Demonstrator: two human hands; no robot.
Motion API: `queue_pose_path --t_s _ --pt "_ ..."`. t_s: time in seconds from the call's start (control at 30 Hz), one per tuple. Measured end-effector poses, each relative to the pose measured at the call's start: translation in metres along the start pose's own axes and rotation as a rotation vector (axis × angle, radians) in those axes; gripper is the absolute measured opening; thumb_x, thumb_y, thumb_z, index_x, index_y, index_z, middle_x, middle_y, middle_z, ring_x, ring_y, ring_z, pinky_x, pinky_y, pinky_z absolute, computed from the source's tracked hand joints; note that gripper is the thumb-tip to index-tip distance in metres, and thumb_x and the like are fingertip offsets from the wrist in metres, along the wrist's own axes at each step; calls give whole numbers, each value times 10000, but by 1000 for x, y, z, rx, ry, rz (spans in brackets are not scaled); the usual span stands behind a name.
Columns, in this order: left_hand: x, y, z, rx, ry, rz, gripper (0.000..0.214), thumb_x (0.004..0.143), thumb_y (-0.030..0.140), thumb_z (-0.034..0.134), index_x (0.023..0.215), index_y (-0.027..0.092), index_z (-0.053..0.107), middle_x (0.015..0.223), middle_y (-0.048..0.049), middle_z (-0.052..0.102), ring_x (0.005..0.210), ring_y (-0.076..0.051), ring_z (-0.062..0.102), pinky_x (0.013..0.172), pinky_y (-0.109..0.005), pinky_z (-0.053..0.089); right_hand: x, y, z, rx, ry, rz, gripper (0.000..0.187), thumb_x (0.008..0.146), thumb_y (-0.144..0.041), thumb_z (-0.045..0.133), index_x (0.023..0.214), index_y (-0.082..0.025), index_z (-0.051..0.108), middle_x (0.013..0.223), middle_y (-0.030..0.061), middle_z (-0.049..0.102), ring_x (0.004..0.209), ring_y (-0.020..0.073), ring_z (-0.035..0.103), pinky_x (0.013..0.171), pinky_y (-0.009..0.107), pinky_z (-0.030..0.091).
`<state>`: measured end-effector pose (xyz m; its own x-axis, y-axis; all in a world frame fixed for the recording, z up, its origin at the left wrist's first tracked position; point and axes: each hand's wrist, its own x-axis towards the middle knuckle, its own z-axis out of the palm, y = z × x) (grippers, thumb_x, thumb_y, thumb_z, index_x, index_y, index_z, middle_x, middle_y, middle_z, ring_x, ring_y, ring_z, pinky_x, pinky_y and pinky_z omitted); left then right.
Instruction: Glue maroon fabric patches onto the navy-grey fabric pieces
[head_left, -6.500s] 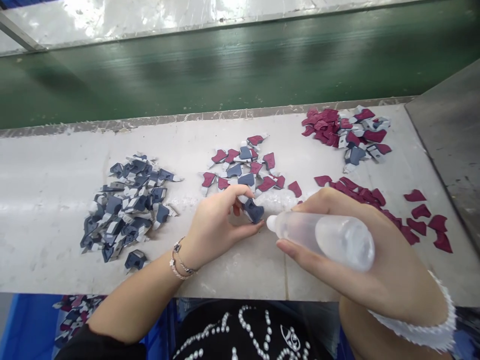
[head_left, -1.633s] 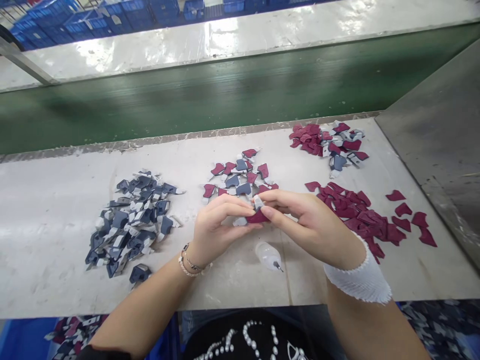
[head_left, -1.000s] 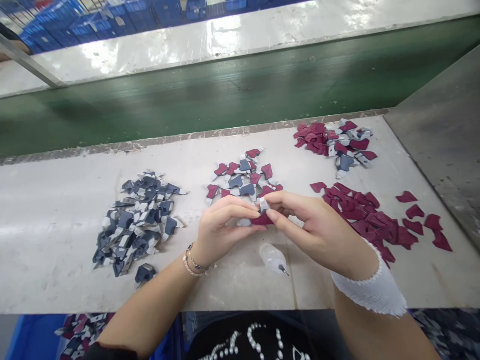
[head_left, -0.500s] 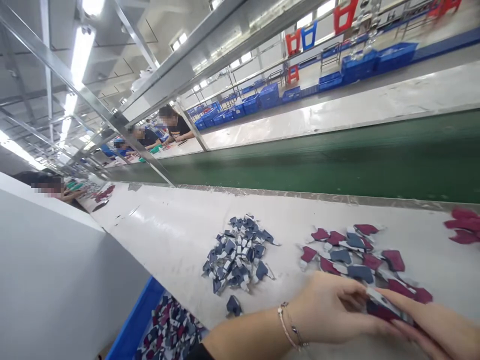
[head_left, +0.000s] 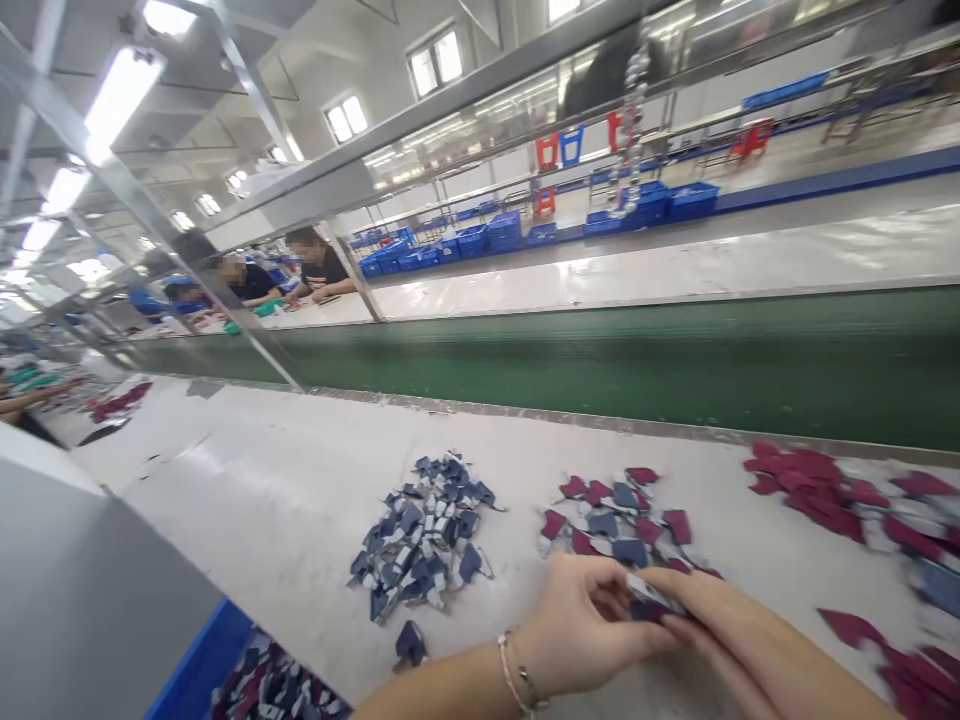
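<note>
- Head view: it has swung left along the table since a moment ago, so the hands now sit at the bottom edge of the frame, with the long production line opening out ahead of them.
- The left hand (head_left: 585, 625), with a thin bracelet (head_left: 514, 675) at its wrist, has its fingers curled inward. It pinches a small pale-and-maroon cut piece (head_left: 649, 600) against the right hand (head_left: 739, 635).
- The right hand is closed too, its fingers lying along the piece from the other side. Blur and the crop of the frame hide the exact grip.
- The piece sits between the hands, over the table (head_left: 247, 470). Whether it touches the surface, I cannot tell.
- Just beyond the hands lies a loose spread of maroon and navy pieces (head_left: 615, 520). Further left of them is a heap of navy-and-white pieces (head_left: 424, 535), with a lone navy piece (head_left: 410, 643) near the left wrist.
- Right of the hands, maroon pieces (head_left: 900, 665) blur off the frame edge.
- Below and left of the hands, a blue bin (head_left: 199, 660) holds a jumble of maroon, navy and white pieces (head_left: 274, 685).
- Far ahead of the hands, a green conveyor belt (head_left: 600, 350) runs along the table. Past it sit co-workers (head_left: 319, 262), with rows of blue crates (head_left: 472, 240) further off.
</note>
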<state>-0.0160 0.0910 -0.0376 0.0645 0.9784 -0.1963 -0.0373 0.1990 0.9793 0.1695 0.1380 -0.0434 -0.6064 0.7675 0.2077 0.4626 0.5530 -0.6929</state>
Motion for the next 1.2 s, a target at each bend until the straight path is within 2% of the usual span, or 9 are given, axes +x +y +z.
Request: queue_pose_path --t_s 0.07,0.13,0.2,0.3,0.43,0.57,0.87,1.07,1.2 --pt "-2 4 0 -39 -17 5 434 562 457 894 720 122 668 671 -20 646 633 -137 590 608 -236 447 3 -21 -16 60 -132 39 368 956 -404 414 1174 -252 669 1172 115 724 1079 291 680 943 456 551" --pt "-2 7 -5 -159 -150 -130 421 598 437 883 737 117 647 677 -22 668 618 -137 616 618 -235 471 7 -36 -28 149 -234 105 346 982 -387 378 1139 -227 641 1157 126 706 1080 289 654 945 458 514" --pt "1 8 -13 -240 -343 -312 440 616 452 874 719 98 635 642 -40 675 554 -129 619 574 -223 477 10 -41 -34 280 -337 160 316 987 -408 393 1090 -209 615 1011 105 711 949 269 661 865 423 511" --pt "8 7 -23 -302 -458 -417 475 729 530 781 838 79 677 678 -53 686 499 -89 598 525 -186 472 8 -38 -37 405 -380 224 324 992 -463 412 1130 -208 555 782 19 660 762 205 631 737 343 496" --pt "9 10 -30 -374 -488 -453 476 809 529 713 931 68 702 709 -59 685 472 -47 564 467 -128 430 5 -37 -36 547 -360 246 359 1008 -516 363 1137 -210 498 811 1 618 712 156 587 638 286 461" --pt "7 11 -32 -407 -537 -487 512 785 549 726 907 52 716 568 -22 613 364 -28 455 368 -127 339 4 -40 -37 660 -358 196 410 986 -527 430 1257 -218 446 828 -5 609 731 148 586 682 293 472" --pt "4 7 -33 -439 -588 -496 521 824 568 672 893 53 702 461 21 534 270 -10 297 322 -147 259 0 -43 -38 787 -333 166 328 965 -477 519 1140 -203 568 782 -4 599 756 148 586 716 295 462" --pt "2 3 -20 -406 -523 -447 460 758 526 749 872 84 684 703 -71 681 459 -75 563 382 -155 352 -1 -42 -38 722 -325 201 287 929 -495 572 989 -214 588 772 -14 563 739 149 570 712 305 469" --pt "2 1 -15 -349 -474 -408 473 786 537 725 851 70 684 655 -67 686 433 -62 561 394 -142 348 1 -39 -35 723 -305 260 281 919 -496 586 932 -220 535 754 -27 545 719 145 544 685 299 446"
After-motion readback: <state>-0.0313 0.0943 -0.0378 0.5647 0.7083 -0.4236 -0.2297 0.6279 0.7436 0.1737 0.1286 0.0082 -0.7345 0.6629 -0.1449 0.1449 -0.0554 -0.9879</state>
